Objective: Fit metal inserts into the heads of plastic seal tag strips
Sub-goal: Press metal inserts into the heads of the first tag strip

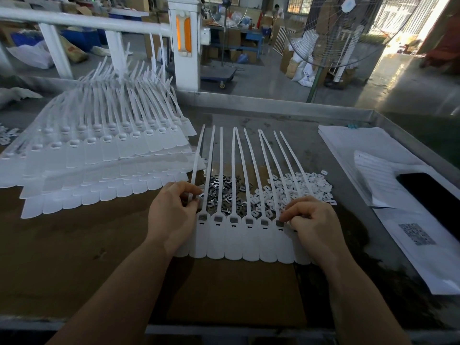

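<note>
A joined row of white seal tag strips [234,245] lies flat in front of me, tails fanning away. Several heads in the row show a grey metal insert [233,219] in their square sockets. My left hand [174,210] sits at the row's left end, its curled fingers pinching a small metal insert at the leftmost head. My right hand [311,220] rests on the row's right end, fingertips curled down onto a head there; what it pinches is hidden. Behind the heads lie a heap of loose metal inserts [224,188] and a heap of small white plastic caps [298,188].
A big fanned stack of white tag strips [99,155] covers the table's left. Printed paper sheets [373,155] and a dark phone [433,192] lie at the right. A raised metal table rim [273,105] runs along the back. A standing fan [331,33] is beyond it.
</note>
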Demonstrator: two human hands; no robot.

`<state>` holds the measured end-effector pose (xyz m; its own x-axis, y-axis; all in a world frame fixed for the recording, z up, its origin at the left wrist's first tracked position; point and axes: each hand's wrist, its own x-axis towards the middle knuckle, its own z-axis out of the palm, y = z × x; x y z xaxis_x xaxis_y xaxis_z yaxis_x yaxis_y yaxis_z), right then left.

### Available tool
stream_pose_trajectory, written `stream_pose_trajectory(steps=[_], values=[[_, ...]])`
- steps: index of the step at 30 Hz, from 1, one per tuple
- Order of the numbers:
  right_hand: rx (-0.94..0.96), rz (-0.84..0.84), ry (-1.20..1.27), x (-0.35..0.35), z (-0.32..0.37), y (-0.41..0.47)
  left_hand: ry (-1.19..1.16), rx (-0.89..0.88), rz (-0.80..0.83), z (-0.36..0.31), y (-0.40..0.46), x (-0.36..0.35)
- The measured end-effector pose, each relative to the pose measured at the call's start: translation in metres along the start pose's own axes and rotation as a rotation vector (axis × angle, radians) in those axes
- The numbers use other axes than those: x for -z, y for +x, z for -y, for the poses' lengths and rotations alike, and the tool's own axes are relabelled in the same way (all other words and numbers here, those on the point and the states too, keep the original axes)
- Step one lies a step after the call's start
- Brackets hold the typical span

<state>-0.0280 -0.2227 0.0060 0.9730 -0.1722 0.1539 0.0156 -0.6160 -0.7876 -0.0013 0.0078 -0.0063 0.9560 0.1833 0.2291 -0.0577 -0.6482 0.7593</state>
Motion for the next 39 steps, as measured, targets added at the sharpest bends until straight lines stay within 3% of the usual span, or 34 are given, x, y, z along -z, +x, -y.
stream_pose_trajectory(steps=[16,25,39], values=[[0.053,-0.047,0.056,-0.003,0.001,-0.002,-0.03,-0.003,-0.001,0.001,0.0,0.001],[0.185,-0.105,-0.082,-0.011,0.003,-0.001,-0.073,-0.003,-0.045,0.0,-0.001,0.0],[0.12,-0.078,-0.09,-0.008,-0.003,-0.003,-0.044,-0.007,-0.055,0.001,-0.002,0.0]])
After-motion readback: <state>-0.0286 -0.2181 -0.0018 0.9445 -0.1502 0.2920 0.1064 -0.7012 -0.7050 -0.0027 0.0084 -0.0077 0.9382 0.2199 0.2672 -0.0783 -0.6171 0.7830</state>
